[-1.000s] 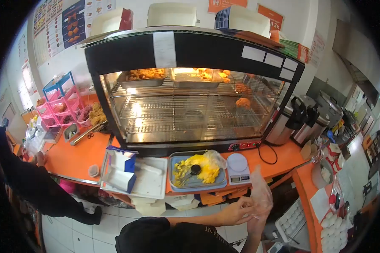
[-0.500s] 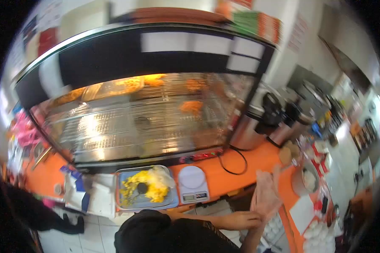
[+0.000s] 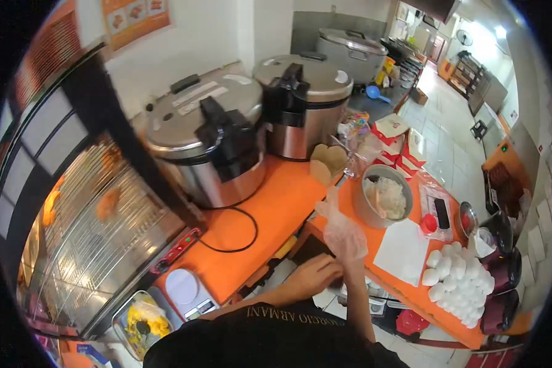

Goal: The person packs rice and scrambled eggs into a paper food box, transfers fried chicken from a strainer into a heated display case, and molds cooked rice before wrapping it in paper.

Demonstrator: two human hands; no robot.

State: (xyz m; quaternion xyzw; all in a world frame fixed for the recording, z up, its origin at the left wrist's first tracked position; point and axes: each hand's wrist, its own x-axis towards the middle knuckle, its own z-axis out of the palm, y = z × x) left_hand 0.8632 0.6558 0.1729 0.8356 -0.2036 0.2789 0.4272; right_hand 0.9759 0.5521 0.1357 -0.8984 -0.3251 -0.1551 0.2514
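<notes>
1. Gloving the right hand (image 3: 342, 228) looks mostly done: the clear plastic glove (image 3: 347, 243) covers it to the wrist.
2. The left hand (image 3: 311, 277) is bare; its bent fingertips appear to pinch the glove's cuff.
3. The right hand stands raised, fingers extended inside the glove and grasping nothing, near the rice pot (image 3: 367, 210); the left forearm (image 3: 260, 300) crosses toward it.

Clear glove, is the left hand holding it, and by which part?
The left hand appears to have its grip on the clear glove by the cuff, at the right hand's wrist.
</notes>
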